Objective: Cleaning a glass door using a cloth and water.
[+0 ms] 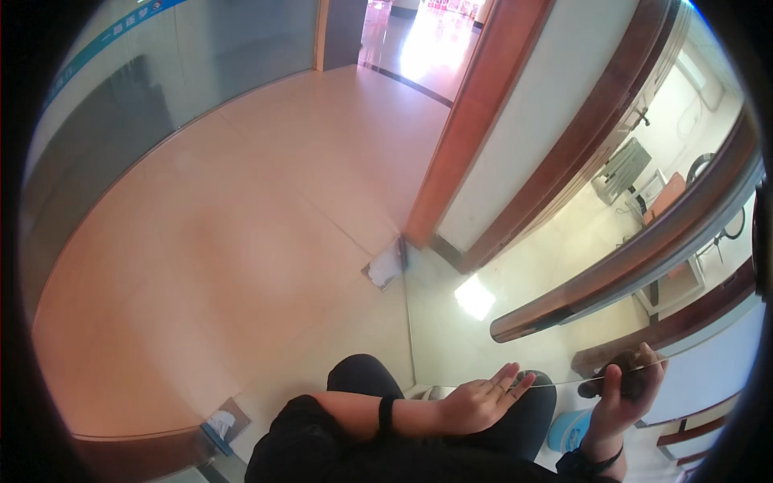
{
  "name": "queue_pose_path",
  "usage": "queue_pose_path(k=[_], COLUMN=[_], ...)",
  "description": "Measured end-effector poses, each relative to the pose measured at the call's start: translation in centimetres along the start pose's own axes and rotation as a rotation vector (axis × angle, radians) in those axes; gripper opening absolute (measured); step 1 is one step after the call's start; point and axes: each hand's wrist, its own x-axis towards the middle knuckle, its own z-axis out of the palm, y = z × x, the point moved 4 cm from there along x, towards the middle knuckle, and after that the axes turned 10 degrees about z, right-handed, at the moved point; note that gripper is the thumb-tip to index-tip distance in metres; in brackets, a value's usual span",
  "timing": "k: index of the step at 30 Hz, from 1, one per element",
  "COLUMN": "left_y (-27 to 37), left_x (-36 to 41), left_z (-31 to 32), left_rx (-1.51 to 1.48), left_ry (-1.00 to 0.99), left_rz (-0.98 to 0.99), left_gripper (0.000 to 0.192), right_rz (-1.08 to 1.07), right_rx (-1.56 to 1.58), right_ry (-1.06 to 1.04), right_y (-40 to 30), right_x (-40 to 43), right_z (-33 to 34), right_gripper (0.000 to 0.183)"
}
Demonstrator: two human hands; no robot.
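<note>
A glass door panel (447, 338) stands before me, its thin edge running from near my knees to the right. My left hand (480, 403), with a ring and a black wristband, lies at this edge with its fingers extended; whether they press on the glass is unclear. My right hand (628, 389), farther right, has its thumb and fingers on either side of the edge. Dark shapes by its fingers look like a reflection in the glass. A long tubular door handle (586, 296) crosses the panel above both hands.
Metal floor fittings (386, 265) with white material on them sit by the wooden door frame (465, 139) and at lower left (223, 422). A light blue bucket (567, 430) stands beside my right knee. Frosted glass (241, 54) lines the upper left. My bent knees are close below.
</note>
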Motion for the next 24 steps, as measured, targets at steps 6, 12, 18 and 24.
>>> queue_pose_path(k=[6, 12, 18, 24], left_y=[0.7, 1.9, 2.3, 2.5], left_x=[-0.1, -0.5, -0.9, -0.4], left_z=[2.6, 6.8, 11.5, 15.0], left_rx=[-0.025, -0.133, -0.066, -0.109], left_ry=[0.007, 0.034, -0.002, -0.076], left_rz=[-0.04, -0.058, -0.063, -0.085], left_gripper=[0.043, 0.05, 0.065, 0.071], right_rz=[0.053, 0.188, 0.199, 0.238], right_rx=[-0.15, -0.23, -0.256, -0.144], right_ry=[0.08, 0.165, 0.128, 0.145], right_y=[-0.3, 1.9, 5.8, 10.7], right_x=[-0.6, -1.7, -1.0, -0.2], right_z=[-0.2, -0.4, -0.3, -0.9], right_gripper=[0.045, 0.035, 0.013, 0.012])
